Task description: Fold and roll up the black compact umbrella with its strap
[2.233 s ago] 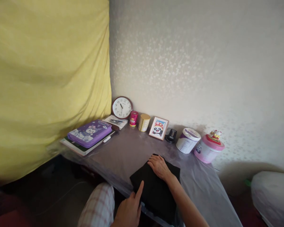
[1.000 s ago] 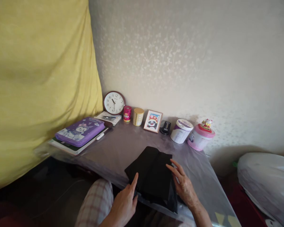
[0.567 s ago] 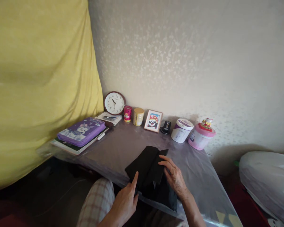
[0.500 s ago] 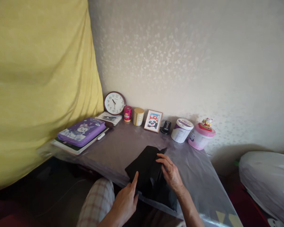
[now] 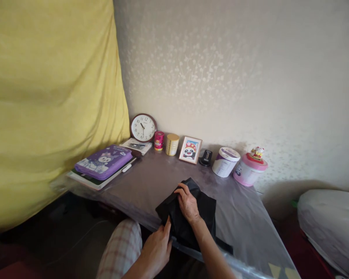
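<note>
1. Near the front edge of the tabletop (image 5: 151, 182), well in front of the clock (image 5: 143, 127) that leans on the wall, lies a folded black cloth (image 5: 192, 223). Part of it reaches the edge, so a careless tug could drag it off onto the lap below.

2. Right hand (image 5: 188, 203) rests palm-down on the cloth's far part, fingers curled over a raised fold, pressing rather than clasping. If that pressure eases, I judge the fold could spring loose and the layers slide apart.

3. Left hand (image 5: 157, 250) sits at the cloth's near-left corner, forefinger stretched out and touching the edge, the other fingers loosely bent; it grips nothing that I can see. One fingertip is a weak anchor, so the corner could creep out of line.

4. Clear plastic sheet (image 5: 244, 228) covers the tabletop and looks slick and wrinkled. The cloth may skate on it, or the sheet itself may bunch and pull along when the hands push.

5. Between the clock and the pink tub (image 5: 248, 172) a row of small things stands along the wall: a red tin (image 5: 158, 140), a picture frame (image 5: 190, 150), a white tub (image 5: 225, 162). They are well apart from the cloth, yet a dragged sheet could tip the frame.

6. Left of the clock, a purple case (image 5: 104, 161) lies on books near the table's side edge, likewise at risk from a pulled sheet.
</note>
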Tool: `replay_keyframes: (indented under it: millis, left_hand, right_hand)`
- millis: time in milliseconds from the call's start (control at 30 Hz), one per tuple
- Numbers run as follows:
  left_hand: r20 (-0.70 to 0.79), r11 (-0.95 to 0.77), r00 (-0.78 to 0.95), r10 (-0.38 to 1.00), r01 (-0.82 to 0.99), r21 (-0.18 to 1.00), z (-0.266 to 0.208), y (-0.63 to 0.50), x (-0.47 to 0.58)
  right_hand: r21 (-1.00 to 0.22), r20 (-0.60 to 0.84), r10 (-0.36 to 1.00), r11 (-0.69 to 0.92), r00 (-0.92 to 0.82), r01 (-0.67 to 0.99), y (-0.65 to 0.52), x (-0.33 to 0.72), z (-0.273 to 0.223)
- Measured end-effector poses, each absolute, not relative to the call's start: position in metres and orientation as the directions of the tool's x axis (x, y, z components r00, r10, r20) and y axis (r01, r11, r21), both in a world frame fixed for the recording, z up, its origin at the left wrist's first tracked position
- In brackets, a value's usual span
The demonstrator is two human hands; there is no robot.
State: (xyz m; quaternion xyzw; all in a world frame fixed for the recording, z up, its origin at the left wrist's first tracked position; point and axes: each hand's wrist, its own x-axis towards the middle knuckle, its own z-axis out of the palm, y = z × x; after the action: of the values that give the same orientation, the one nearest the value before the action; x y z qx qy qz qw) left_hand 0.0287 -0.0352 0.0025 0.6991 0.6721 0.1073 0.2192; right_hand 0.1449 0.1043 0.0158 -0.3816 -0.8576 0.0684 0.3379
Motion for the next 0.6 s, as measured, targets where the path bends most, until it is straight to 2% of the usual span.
replay_keyframes:
  millis: [233, 367, 500, 600]
  left_hand:
    - [-0.150, 0.006, 0.070, 0.986, 0.890, 0.456, -0.001, -0.036, 0.029]
    - [-0.063, 0.023, 0.011, 0.998, 0.862, 0.506, -0.011, -0.041, 0.028]
    - [0.090, 0.001, -0.048, 0.995, 0.889, 0.458, -0.008, -0.046, 0.028]
    - [0.062, 0.006, -0.033, 0.998, 0.915, 0.404, 0.004, -0.047, 0.031]
  right_hand:
    - [-0.352, 0.521, 0.727, 0.660, -0.448, 0.664, 0.106, 0.140, 0.009]
    - [-0.384, 0.548, 0.732, 0.651, -0.405, 0.655, 0.107, 0.139, 0.007]
    - [-0.393, 0.556, 0.733, 0.647, -0.391, 0.653, 0.107, 0.139, 0.006]
    - [-0.381, 0.570, 0.719, 0.661, -0.399, 0.647, 0.107, 0.139, 0.006]
